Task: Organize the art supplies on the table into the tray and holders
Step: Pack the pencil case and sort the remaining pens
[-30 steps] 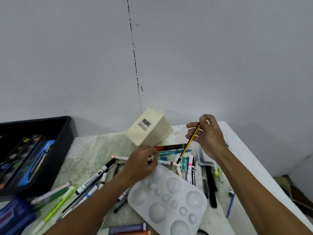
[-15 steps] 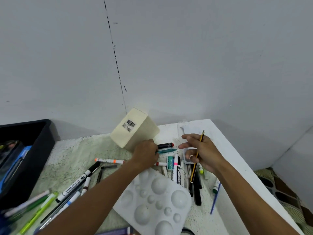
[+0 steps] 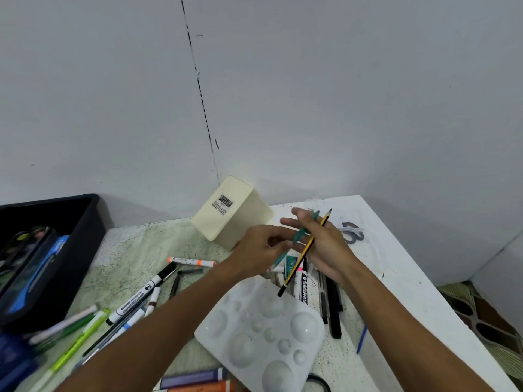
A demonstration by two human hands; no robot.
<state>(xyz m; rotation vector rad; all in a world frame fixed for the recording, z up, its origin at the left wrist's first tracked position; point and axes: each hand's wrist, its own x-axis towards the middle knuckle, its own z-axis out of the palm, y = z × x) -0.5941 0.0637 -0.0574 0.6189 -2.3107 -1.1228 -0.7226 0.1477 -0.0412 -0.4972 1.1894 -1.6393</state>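
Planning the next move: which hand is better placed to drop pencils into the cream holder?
Right, probably. The right hand already carries the yellow-black pencil and teal pen; the left hand sits beside the tilted cream holder, suited to steadying it.

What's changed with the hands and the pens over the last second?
The left hand has left the table and lifted a teal pen, passing it to the right hand, which keeps the yellow-black pencil between its fingers. The cream holder still lies tipped over; the white palette and black tray haven't moved.
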